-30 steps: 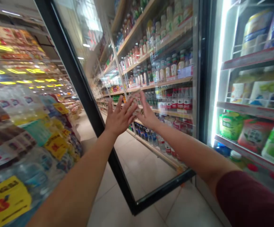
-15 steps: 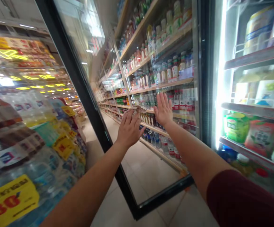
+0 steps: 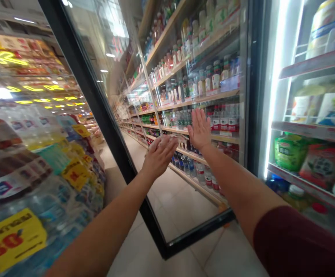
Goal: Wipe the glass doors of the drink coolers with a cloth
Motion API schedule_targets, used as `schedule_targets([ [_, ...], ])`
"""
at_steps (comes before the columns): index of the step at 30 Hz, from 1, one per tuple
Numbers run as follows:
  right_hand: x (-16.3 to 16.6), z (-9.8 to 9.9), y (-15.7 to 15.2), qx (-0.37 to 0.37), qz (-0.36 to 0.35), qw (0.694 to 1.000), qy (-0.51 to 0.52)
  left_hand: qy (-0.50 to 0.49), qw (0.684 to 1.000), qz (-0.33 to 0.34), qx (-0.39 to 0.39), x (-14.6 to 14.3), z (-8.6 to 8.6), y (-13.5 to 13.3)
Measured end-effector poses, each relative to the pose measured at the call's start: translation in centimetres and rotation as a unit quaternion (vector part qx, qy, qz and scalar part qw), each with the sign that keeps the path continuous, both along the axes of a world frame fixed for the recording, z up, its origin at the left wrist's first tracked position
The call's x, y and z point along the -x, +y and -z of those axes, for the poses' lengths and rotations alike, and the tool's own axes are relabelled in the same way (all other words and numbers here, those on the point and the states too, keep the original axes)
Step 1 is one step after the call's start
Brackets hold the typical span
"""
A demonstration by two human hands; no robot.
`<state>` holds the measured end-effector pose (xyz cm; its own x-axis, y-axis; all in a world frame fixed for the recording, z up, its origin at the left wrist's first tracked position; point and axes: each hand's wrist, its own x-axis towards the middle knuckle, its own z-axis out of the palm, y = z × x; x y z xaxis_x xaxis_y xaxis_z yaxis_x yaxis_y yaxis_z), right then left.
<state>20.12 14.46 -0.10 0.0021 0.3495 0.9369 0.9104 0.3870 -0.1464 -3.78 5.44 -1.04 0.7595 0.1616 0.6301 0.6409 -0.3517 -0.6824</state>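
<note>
A glass door (image 3: 104,115) with a black frame is seen swung wide open from a lit fridge (image 3: 271,96), across the middle of the view. Both arms are stretched out to its pane.

The right hand (image 3: 200,130) is held fully open, fingers straight, spread and pointed upward, with the palm turned flat to the glass near the hinge side, about halfway up the door. Nothing is gripped in it. The left hand (image 3: 159,156) is set lower and further from the hinge, just beside the right one but apart from it. It is also opened out, its fingers together and slightly bent, palm toward the pane. Something pale is seen at its fingertips; it is too blurred to be made out. Whether the palms are actually pressed on the glass cannot be told for certain.

A dark red sleeve (image 3: 294,246) is worn on the right arm. Rows of bottles (image 3: 222,123) on long shelves are seen through the pane. Green packs (image 3: 290,152) are stocked on a fridge shelf (image 3: 312,130) at the right. Water packs with a yellow tag (image 3: 11,238) are stacked at the left. Pale floor tiles (image 3: 231,257) are laid below.
</note>
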Motion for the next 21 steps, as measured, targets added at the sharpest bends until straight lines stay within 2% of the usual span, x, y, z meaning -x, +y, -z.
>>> schedule_targets([
  [3,0.0,0.0,0.1,-0.006,-0.003,1.000,0.003,-0.137,0.989,-0.018,-0.048,0.8,-1.0,0.4],
  [5,0.1,0.1,0.1,-0.008,-0.005,1.000,0.004,-0.210,0.975,-0.031,-0.071,0.9,-1.0,0.3],
  [7,0.1,0.1,0.1,-0.012,-0.005,1.000,0.006,-0.194,0.979,-0.030,-0.052,0.8,0.2,0.0],
  [10,0.1,0.2,0.2,-0.020,-0.005,1.000,0.006,-0.106,0.994,-0.028,-0.003,0.8,2.1,-0.8],
  [11,0.1,0.2,0.2,-0.021,-0.004,1.000,0.006,-0.117,0.992,-0.038,-0.003,0.9,2.3,-1.0],
  [15,0.0,0.1,0.2,-0.007,0.003,1.000,0.000,-0.284,0.953,-0.101,-0.041,1.4,2.1,-1.6],
  [21,0.0,0.0,0.0,0.002,0.007,1.000,-0.002,-0.170,0.983,-0.070,-0.011,1.9,2.0,-1.4],
])
